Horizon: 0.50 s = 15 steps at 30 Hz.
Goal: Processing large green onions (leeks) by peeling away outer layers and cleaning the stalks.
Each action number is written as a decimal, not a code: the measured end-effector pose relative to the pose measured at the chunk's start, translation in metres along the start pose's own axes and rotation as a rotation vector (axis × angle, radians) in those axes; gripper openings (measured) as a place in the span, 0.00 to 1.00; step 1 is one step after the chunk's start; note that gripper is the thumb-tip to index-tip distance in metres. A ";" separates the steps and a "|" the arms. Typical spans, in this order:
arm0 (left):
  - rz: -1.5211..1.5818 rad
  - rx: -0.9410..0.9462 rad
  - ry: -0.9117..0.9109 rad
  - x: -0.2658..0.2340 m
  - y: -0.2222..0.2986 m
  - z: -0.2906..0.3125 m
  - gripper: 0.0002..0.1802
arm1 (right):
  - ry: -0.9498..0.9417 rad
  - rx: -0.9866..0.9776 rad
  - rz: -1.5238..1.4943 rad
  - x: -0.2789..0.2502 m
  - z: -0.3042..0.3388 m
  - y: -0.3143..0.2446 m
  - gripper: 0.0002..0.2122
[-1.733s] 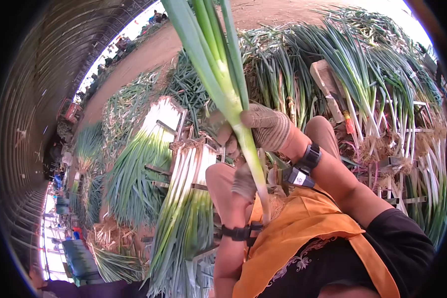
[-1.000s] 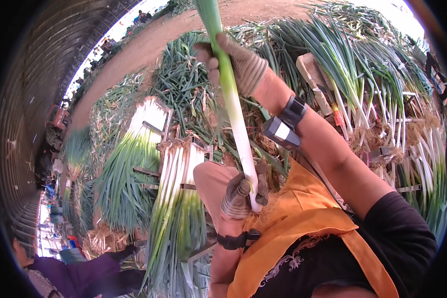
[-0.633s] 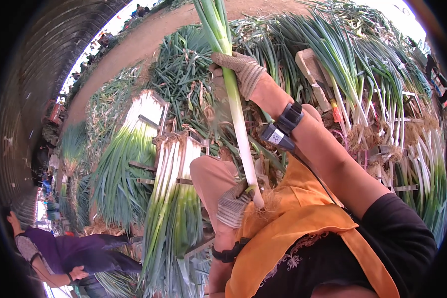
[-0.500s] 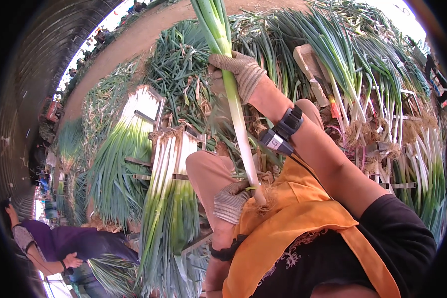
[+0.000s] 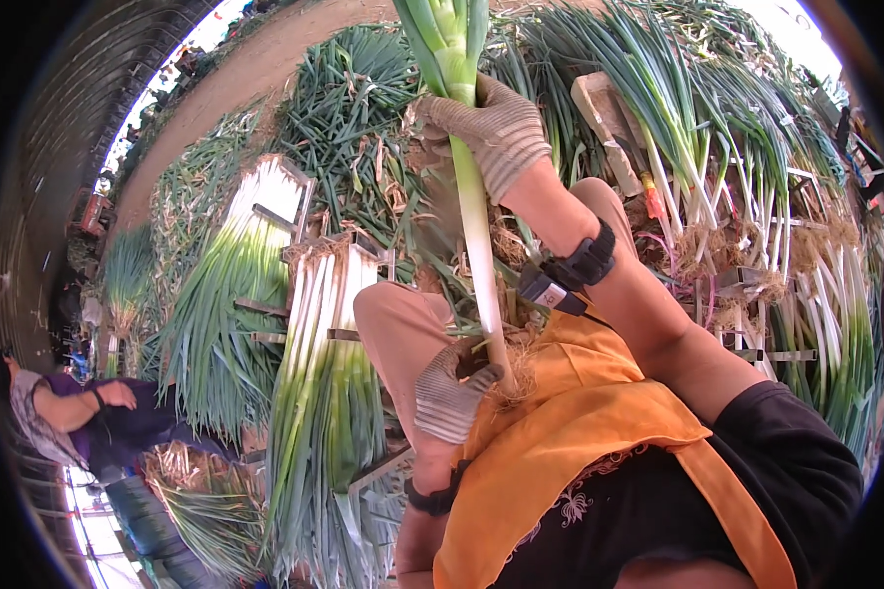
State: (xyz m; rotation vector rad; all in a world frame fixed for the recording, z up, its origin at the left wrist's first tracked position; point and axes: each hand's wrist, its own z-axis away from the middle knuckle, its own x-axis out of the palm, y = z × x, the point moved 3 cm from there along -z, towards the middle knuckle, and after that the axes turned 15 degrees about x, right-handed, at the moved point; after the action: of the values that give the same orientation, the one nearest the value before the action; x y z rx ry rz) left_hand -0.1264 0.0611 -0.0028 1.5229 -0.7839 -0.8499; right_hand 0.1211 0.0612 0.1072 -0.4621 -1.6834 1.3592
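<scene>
A long green onion (image 5: 474, 216) slants across my lap, its white root end low and its green leaves running past the top edge. My right hand (image 5: 496, 133), in a striped knit glove, is wrapped around the stem just below the leaves. Down at the root end, my left hand (image 5: 454, 393), gloved alike, curls its fingers around the base of the stem. Fine pale roots (image 5: 514, 375) spread against my orange apron (image 5: 599, 378). The leaf tips are out of view.
To the left, metal racks hold bundles of green onions (image 5: 329, 334), and another bundle (image 5: 236, 265) lies beyond. More onions (image 5: 697, 187) lean at the right near a wooden block (image 5: 604, 128). Leaf trimmings (image 5: 349, 118) pile ahead. A person (image 5: 98, 422) bends at far left.
My right hand and the onion's upper part have shifted slightly right; its leaf fork now shows above my hand. My left hand stays at the root end. The person at far left has moved their arm.
</scene>
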 end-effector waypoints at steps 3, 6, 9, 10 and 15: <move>-0.183 -0.084 0.003 0.006 0.019 -0.006 0.11 | -0.177 0.080 -0.223 -0.001 0.017 -0.017 0.12; -0.238 -0.129 0.025 0.003 0.001 -0.002 0.11 | -0.288 0.271 -0.153 0.005 0.015 -0.010 0.11; -0.225 -0.112 0.010 0.010 0.000 -0.009 0.08 | -0.050 0.077 0.074 0.001 0.008 -0.009 0.11; -0.227 -0.115 0.013 0.010 -0.001 -0.010 0.08 | -0.010 0.053 0.084 0.002 0.007 -0.007 0.11; -0.258 -0.177 -0.080 0.017 0.001 -0.015 0.06 | 0.029 0.073 0.182 0.001 0.012 -0.004 0.12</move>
State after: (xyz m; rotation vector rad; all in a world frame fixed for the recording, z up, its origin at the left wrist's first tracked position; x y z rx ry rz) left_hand -0.1047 0.0545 -0.0024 1.4571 -0.5589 -1.1471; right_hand 0.1119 0.0542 0.1109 -0.6015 -1.5935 1.5324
